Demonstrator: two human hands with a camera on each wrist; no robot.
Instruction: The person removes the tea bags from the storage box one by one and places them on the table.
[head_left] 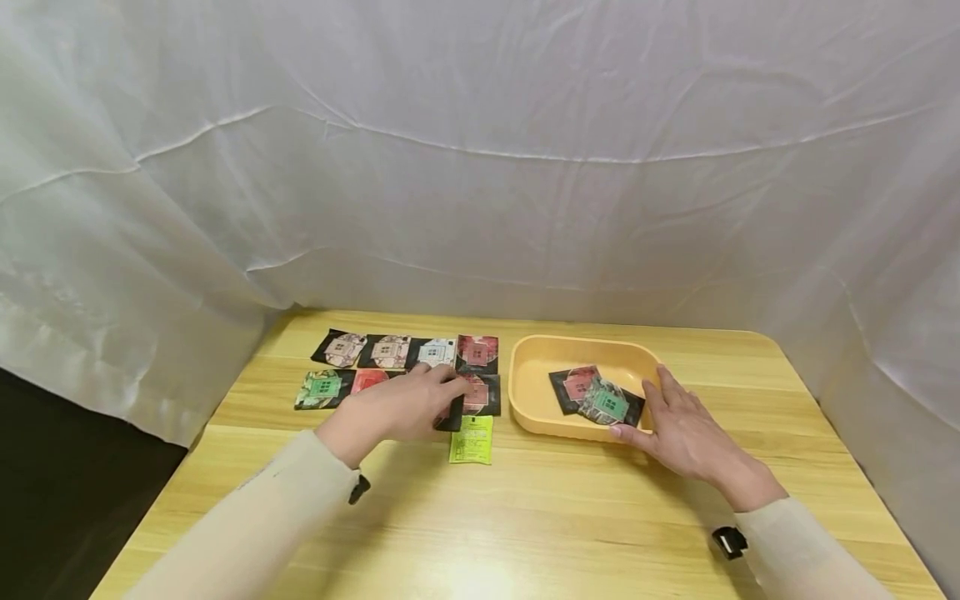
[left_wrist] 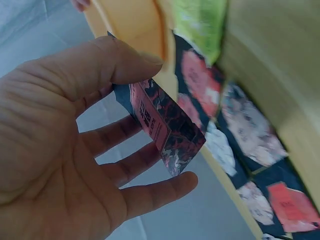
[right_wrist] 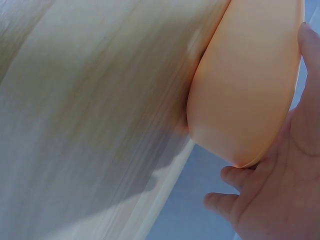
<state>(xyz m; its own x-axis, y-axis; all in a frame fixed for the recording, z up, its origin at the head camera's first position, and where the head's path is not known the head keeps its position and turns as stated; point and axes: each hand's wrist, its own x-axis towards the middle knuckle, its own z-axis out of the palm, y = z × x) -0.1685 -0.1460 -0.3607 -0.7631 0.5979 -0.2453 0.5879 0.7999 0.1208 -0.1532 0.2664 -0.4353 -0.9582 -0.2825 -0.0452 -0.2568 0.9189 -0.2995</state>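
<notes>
My left hand point(head_left: 408, 404) is above the front row of sachets and pinches a black sachet with a red label point(left_wrist: 155, 120) between thumb and fingers; in the left wrist view it is tilted. Two sachets, one red-labelled point(head_left: 576, 385) and one green-labelled point(head_left: 611, 403), lie overlapping inside a yellow-orange tray point(head_left: 543, 429). At the tray's front right corner my right hand point(head_left: 686, 429) holds the rim, thumb along the front and fingers at the right side. In the right wrist view the tray's outer wall point(right_wrist: 245, 80) hides the contents.
Left of the tray, several sachets lie in two rows, among them a red one point(head_left: 477, 353), a white-labelled one point(head_left: 435, 352) and a green one point(head_left: 324, 388). A yellow-green sachet point(head_left: 472, 440) lies in front. Pale cloth point(head_left: 480, 208) hangs behind the wooden table point(head_left: 570, 517).
</notes>
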